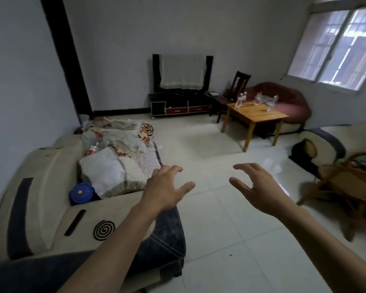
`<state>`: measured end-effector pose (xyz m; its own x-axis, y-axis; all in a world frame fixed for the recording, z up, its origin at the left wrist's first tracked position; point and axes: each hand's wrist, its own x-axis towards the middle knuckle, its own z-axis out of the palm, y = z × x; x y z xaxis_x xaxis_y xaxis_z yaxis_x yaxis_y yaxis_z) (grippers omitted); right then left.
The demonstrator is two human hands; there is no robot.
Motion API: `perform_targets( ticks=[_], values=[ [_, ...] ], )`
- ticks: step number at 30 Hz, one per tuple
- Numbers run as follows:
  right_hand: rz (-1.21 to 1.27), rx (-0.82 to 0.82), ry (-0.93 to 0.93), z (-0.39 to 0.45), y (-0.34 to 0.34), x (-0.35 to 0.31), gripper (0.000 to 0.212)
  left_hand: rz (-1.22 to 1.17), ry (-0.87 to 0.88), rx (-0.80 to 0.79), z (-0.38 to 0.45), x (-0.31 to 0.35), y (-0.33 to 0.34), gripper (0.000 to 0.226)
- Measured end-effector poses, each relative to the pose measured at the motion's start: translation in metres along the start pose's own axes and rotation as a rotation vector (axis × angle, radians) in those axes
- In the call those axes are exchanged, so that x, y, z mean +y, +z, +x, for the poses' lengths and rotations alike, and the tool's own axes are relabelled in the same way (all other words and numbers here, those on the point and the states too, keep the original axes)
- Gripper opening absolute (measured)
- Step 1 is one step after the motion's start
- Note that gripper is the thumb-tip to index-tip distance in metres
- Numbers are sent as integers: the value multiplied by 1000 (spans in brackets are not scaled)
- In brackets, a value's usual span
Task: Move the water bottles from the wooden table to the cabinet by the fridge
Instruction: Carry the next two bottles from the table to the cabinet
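wooden table [260, 115] far off, its water bottles [240, 100] small and blurred.

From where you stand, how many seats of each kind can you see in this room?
Cream sofas: 2
Red sofa: 1
Dark wooden chair: 1
Rattan chair: 1
Total: 5

No legible text or labels anywhere

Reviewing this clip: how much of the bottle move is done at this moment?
Nothing looks done: the water bottles stand on the wooden table across the room. Nothing in hand: left hand and right hand are open and empty. Left: carrying every bottle over; cabinet and fridge aren't in view.
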<state>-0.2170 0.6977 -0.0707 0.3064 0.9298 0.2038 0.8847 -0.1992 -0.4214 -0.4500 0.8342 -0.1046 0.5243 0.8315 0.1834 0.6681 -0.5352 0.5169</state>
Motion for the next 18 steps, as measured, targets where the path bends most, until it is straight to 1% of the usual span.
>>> perform_targets(
  ticks=[3,8,10,14,18],
  values=[
    [-58,19,110,-34,-20,21,56,-41,95,-59,8,25,17,64],
    [-85,69,254,-80,-60,60,61,-70,230,-125,19,82,48,64],
    [-73,102,292,-96,-74,77,62,-81,267,-159,23,108,63,64],
    [-44,163,365,-130,-99,114,56,-56,352,-216,28,168,94,65],
    [-21,214,403,-154,-125,158,57,-30,406,-215,30,224,120,64]
  ],
)
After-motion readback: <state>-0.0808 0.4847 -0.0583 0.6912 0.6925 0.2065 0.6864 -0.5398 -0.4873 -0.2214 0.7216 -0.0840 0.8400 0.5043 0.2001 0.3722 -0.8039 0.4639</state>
